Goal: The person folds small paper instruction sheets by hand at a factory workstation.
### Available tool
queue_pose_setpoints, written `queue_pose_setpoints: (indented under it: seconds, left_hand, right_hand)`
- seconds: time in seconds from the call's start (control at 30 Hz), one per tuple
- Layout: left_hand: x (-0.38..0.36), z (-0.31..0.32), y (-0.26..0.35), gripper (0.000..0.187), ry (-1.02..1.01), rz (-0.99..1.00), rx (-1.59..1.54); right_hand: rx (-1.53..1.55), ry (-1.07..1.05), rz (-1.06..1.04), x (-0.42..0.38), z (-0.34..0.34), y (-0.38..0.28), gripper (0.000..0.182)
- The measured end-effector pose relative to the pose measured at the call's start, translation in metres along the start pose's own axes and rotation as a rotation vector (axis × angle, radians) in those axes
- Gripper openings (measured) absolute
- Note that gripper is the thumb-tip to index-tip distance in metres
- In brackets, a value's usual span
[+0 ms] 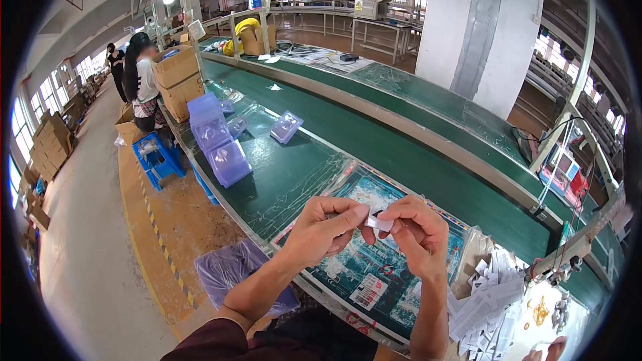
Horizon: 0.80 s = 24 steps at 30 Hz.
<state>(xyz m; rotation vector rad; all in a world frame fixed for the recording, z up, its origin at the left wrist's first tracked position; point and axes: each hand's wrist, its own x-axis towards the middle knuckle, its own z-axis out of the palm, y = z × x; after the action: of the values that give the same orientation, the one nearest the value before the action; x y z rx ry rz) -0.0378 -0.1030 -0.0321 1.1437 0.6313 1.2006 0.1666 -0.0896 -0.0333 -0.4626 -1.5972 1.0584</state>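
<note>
Both hands meet above a worn teal printed mat (344, 269) on the green bench. My left hand (328, 227) pinches the left end of a small white piece (380, 222), thumb and forefinger pressed together. The piece's right side is gripped by my right hand (418, 230), with its fingers curled. Something small and dark shows just above the white piece, too small to make out. To the right of the mat lies a loose pile of white paper slips (491, 301).
Clear plastic trays (227, 160) are stacked on the bench at left, with a smaller stack (286, 127) beside them. A person stands by cardboard boxes (179, 83). A blue stool (157, 159) is on the floor. Another person's hand (556, 347) shows at the lower right.
</note>
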Motion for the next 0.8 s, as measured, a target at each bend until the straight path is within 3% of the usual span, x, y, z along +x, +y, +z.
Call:
queue_pose_setpoints:
  seconds: [0.07, 0.2, 0.27, 0.5, 0.57, 0.73, 0.8]
  left_hand:
    - [-0.001, -0.001, -0.001, 0.027, 0.023, -0.007, 0.013]
    - [-0.001, 0.001, 0.004, 0.025, 0.052, -0.031, 0.125]
    - [-0.001, 0.003, -0.001, 0.022, 0.1, 0.214, 0.429]
    - [-0.003, -0.008, -0.009, 0.021, 0.056, 0.225, 0.533]
    - [-0.002, -0.024, -0.014, 0.026, 0.047, 0.113, -0.106]
    - [0.003, -0.036, -0.029, 0.046, 0.248, 0.226, -0.335]
    - [0.006, -0.035, -0.033, 0.047, 0.471, 0.16, -0.535]
  right_hand:
    - [-0.273, -0.041, -0.118, 0.001, -0.003, -0.001, 0.023]
    - [-0.348, -0.075, -0.172, 0.004, -0.002, -0.009, 0.019]
    - [-0.052, 0.061, 0.027, 0.003, -0.002, -0.009, 0.013]
    - [-0.195, 0.102, 0.201, -0.006, 0.014, 0.0, 0.015]
    - [0.022, 0.25, 0.218, -0.008, 0.028, 0.002, 0.014]
    - [0.217, 0.248, 0.373, -0.007, 0.055, 0.005, 0.016]
    - [0.301, 0.179, 0.478, -0.01, 0.069, 0.009, 0.017]
